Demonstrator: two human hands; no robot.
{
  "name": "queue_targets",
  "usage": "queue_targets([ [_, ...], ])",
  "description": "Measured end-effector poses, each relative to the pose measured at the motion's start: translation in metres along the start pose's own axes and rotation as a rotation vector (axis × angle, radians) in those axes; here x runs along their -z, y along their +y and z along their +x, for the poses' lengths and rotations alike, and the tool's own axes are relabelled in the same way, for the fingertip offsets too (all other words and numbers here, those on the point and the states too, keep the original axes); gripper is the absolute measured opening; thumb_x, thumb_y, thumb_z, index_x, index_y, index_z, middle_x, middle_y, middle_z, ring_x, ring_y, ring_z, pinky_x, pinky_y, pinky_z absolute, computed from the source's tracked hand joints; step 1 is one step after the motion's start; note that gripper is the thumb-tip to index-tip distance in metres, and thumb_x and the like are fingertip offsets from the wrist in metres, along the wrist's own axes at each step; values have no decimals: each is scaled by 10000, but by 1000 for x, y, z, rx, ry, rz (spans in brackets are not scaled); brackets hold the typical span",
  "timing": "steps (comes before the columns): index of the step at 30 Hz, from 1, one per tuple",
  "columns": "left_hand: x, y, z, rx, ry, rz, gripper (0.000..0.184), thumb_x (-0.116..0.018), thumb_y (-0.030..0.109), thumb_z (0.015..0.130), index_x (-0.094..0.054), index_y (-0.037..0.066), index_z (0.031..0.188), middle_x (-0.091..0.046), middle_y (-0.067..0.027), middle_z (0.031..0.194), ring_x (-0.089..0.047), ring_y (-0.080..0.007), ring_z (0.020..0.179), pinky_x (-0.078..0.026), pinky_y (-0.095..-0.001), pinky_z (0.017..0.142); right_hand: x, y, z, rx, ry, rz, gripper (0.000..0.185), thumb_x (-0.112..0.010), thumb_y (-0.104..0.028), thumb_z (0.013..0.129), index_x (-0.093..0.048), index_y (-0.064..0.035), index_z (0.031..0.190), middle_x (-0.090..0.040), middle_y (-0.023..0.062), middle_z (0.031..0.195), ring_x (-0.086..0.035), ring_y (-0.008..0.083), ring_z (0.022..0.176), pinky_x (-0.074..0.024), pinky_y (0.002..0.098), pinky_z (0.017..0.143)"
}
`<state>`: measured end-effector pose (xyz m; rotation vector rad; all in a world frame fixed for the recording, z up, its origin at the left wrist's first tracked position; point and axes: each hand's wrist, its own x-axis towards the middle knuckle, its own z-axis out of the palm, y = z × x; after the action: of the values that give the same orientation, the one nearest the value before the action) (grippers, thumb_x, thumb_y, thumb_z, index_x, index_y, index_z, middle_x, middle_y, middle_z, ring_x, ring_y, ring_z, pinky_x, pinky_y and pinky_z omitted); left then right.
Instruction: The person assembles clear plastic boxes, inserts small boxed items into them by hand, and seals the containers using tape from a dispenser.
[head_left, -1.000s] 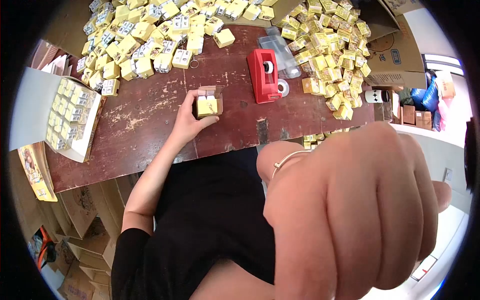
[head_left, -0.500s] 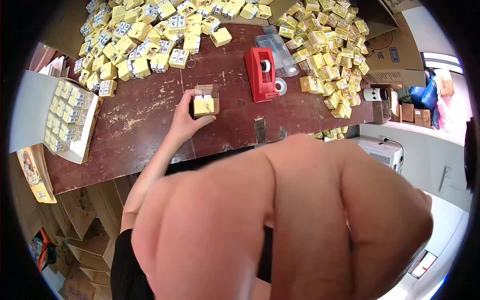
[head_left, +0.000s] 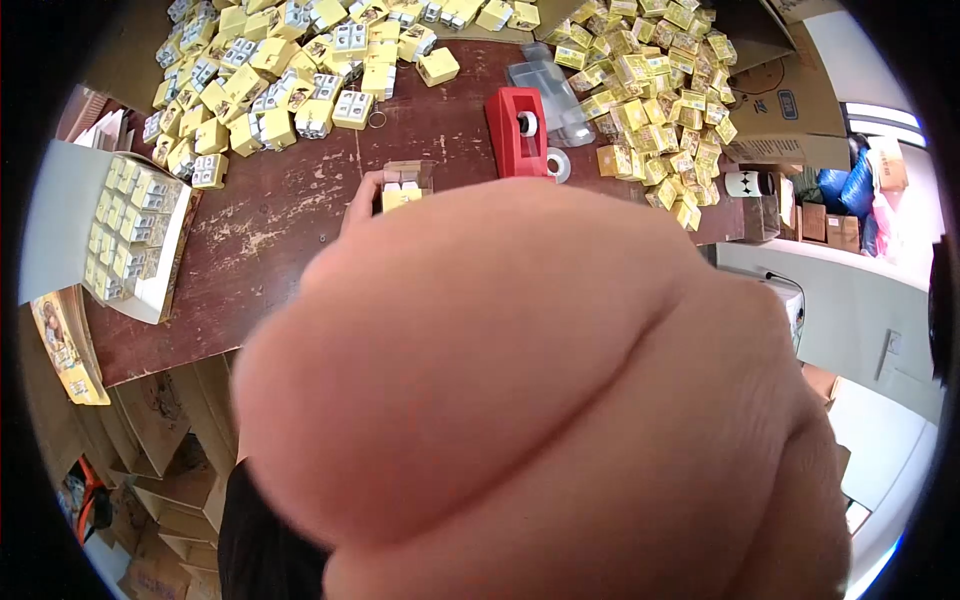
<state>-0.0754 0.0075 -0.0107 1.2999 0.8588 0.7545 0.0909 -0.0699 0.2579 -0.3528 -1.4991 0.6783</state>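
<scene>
Close to the camera, my right hand (head_left: 530, 390) fills the middle of the view, curled and blurred; whatever it may hold cannot be seen. Behind it, my left hand (head_left: 361, 199) is mostly covered, with part of it showing at the left side of a small open box (head_left: 412, 172). That box has clear sides and holds a yellow-and-white block (head_left: 402, 196). A red tape dispenser (head_left: 515, 135) stands to the right of the box, with a tape roll (head_left: 558, 165) beside it.
Yellow-and-white blocks (head_left: 270, 85) are heaped at the back left of the dark red table (head_left: 250, 230). Packed yellow boxes (head_left: 665, 100) form a pile at the right. An open display box (head_left: 135, 235) of blocks sits at the left edge. Clear plastic pieces (head_left: 550, 90) lie behind the dispenser.
My right hand has come up and to the left in front of the camera, and now covers most of my left hand and the box's lower part. The left hand keeps its hold.
</scene>
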Motion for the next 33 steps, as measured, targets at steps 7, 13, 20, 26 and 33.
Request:
queue_targets([
  [7,4,-8,3,-75,-40,86,582,-797,33,708,-452,82,1174,-596,-51,1079,-586,-138,999,-487,-303,872,2,-6,2,20,4,-123,430,-431,-226,930,-351,-144,516,-360,-2,472,-306,89,415,-301,321,516],
  [13,3,0,3,-75,-46,115,567,-768,-5,736,-442,79,1192,-578,-36,1098,-574,-113,998,-495,-291,860,4,-13,0,23,22,-235,415,-432,-205,921,-346,-144,520,-352,-2,473,-296,87,416,-269,311,504],
  [20,4,-5,3,-58,-52,83,585,-768,10,724,-459,71,1217,-572,-30,1111,-560,-106,1021,-481,-283,866,13,-15,4,80,22,-363,398,-434,-180,911,-340,-144,526,-342,-2,474,-284,84,418,-232,299,490],
  [26,2,-4,3,-53,-28,22,582,-819,62,692,-475,82,1162,-615,-64,1103,-590,-156,1039,-482,-319,900,4,-10,-1,109,82,-421,385,-435,-159,902,-335,-144,531,-334,-2,475,-273,81,419,-200,288,477],
  [33,3,1,2,-102,-7,145,608,-845,114,675,-474,100,1156,-608,-74,1104,-600,-180,1037,-482,-339,894,-22,14,3,176,181,-358,372,-437,-134,892,-329,-144,536,-324,-2,476,-261,79,420,-162,276,463],
])
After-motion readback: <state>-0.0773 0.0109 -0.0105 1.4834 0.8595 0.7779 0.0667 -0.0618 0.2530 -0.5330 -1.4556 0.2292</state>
